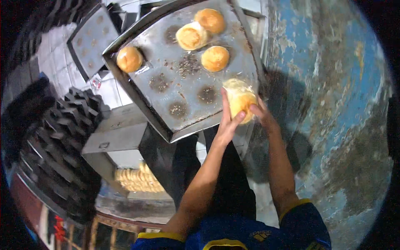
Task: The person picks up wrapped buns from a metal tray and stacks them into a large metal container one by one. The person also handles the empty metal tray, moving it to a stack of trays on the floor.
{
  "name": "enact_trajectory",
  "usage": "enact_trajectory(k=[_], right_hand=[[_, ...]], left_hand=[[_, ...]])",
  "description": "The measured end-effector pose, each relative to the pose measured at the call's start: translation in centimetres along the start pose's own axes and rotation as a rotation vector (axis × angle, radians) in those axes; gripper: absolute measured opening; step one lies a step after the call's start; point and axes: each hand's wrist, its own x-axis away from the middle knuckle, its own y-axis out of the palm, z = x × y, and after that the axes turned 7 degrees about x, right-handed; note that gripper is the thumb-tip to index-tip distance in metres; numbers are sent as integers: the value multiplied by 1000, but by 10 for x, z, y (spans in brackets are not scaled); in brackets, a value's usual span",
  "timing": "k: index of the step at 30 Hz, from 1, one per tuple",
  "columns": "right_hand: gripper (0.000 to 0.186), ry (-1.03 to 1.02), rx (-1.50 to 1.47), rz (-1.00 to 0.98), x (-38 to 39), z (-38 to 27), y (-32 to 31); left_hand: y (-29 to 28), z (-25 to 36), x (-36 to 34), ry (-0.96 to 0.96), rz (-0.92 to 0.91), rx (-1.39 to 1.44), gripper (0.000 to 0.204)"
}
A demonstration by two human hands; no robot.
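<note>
A golden bun in a clear plastic wrapper [239, 96] is held over the near right corner of a large metal baking tray [146, 114]. My left hand [229, 121] grips its left side, thumb across the front. On its other side, my right hand [261, 111] closes around the bun, thumb pressed on the near face. Several more buns lie on the tray: one bun [129, 59] at the left, another bun [215, 58] nearest my hands, and a wrapped bun [191, 36] touching a browner bun [209, 21] at the far side. Dark round marks and sesame seeds dot the tray.
Left of my legs stands an open box [116, 139] with rows of pale baked pieces [139, 178] inside. A stack of dark metal trays [62, 154] rises at the far left. Another baking tray [92, 43] sits beyond. A peeling blue wall [333, 104] borders the right.
</note>
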Motion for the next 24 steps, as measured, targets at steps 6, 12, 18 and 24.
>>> enact_trajectory(k=[6, 12, 18, 24], right_hand=[[97, 51, 297, 39, 58, -4, 85], [101, -82, 803, -447, 90, -58, 336], [105, -193, 933, -1181, 81, 80, 641], [110, 115, 1048, -1270, 35, 237, 794]], left_hand=[[-55, 47, 134, 308, -8, 8, 144], [-169, 83, 304, 696, 320, 313, 142], [-364, -5, 450, 796, 928, 602, 69], [-548, -34, 502, 716, 951, 926, 76]])
